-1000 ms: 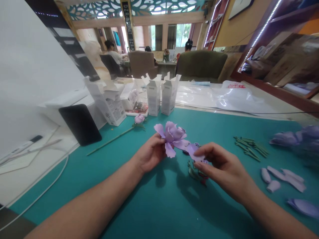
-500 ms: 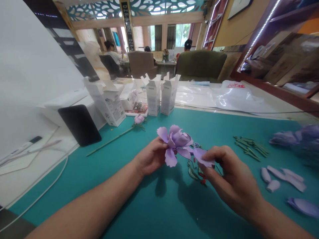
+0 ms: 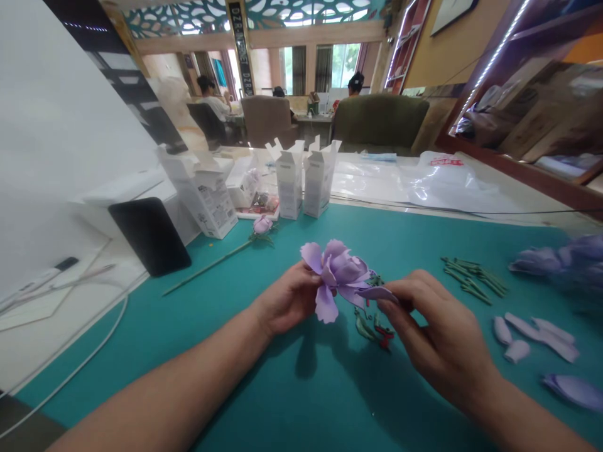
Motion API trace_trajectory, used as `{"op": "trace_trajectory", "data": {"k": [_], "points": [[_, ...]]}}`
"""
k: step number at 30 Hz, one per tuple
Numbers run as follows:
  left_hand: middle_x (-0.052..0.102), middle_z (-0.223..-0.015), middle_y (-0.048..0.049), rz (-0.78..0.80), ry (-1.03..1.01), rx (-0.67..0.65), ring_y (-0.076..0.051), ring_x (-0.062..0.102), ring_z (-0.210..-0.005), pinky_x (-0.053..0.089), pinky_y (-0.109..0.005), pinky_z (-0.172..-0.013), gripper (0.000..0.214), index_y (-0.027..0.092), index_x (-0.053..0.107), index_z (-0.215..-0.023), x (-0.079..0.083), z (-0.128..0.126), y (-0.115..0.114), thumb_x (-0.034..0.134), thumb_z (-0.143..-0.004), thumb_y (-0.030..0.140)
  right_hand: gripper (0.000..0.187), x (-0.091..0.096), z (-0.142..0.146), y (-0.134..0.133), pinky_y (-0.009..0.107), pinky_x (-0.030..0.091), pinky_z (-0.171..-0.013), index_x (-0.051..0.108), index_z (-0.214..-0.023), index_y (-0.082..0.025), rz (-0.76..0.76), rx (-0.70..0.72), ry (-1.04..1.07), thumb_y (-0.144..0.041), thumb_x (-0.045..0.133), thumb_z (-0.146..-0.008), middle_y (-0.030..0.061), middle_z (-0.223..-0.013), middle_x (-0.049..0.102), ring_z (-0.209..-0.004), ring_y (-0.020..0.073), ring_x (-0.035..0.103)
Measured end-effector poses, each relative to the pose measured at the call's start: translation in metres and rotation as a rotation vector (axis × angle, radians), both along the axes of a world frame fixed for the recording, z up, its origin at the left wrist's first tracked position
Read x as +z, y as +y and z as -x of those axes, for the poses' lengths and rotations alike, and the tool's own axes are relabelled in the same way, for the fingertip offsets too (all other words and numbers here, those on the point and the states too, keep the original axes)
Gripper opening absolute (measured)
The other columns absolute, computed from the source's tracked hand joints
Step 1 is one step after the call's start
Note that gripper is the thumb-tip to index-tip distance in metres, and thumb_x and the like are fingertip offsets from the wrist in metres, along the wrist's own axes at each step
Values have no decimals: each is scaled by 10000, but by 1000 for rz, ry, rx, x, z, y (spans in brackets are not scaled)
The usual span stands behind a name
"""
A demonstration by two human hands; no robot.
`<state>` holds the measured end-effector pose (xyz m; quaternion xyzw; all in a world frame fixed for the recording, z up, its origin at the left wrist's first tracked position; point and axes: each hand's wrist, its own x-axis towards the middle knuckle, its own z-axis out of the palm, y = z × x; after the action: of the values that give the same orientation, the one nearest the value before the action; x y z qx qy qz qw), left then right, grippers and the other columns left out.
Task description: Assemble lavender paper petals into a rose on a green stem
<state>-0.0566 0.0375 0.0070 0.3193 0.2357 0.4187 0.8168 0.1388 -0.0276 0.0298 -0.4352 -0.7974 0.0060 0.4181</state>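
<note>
Between my hands is a purple artificial flower [image 3: 338, 270] with ruffled petals spread outward, held above the green mat [image 3: 264, 402]. My left hand [image 3: 292, 298] is closed around its base from the left; the fingertips are partly hidden behind the petals. My right hand [image 3: 428, 326] pinches a loose purple petal [image 3: 377, 293] by its outer end, thumb below and fingers above. The petal's inner end meets or overlaps the flower's right side; whether it is attached I cannot tell. Behind and below them lie small green leaves [image 3: 365, 328] and red pieces [image 3: 385, 340].
Green stem pieces [image 3: 473, 279], pale purple petals [image 3: 541, 336] and a purple flower bunch [image 3: 541, 260] lie at right. A pink rose on a stem [image 3: 262, 226] rests at left near white boxes [image 3: 290, 182] and a black tablet-like object [image 3: 149, 237]. People sit in the background.
My right hand has brought the petal left against the flower and turned it flatter, nearly edge-on. The flower in my left hand has shifted slightly right.
</note>
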Motion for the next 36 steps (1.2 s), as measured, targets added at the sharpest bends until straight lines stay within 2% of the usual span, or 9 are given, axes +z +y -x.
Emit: {"op": "trace_trajectory", "data": {"k": [7,18,36], "points": [[600,-739,-2,28,-5,16,-121,553,-665,407,-235,-643,271,152,626,-805,0,-2,-1,690,-547,97,131,-10,2,0,285,400,-582,567,-876,-224,45,28,16,-221,475,-969,3,-683,536,-606,174,512],[581,-680,10,-1,38,-1,-120,526,-593,382,-246,-585,258,169,585,-792,-7,-3,-1,721,-575,143,256,-12,7,0,281,318,-552,521,-733,-205,-36,-1,-105,-233,441,-975,-1,-604,500,-558,163,435],[578,-703,16,-3,77,10,-117,529,-621,409,-249,-619,289,169,576,-817,-12,-4,-2,737,-577,178,239,-13,4,3,267,307,-559,506,-729,-181,-98,38,-182,-173,470,-965,-1,-612,495,-565,157,432]]}}
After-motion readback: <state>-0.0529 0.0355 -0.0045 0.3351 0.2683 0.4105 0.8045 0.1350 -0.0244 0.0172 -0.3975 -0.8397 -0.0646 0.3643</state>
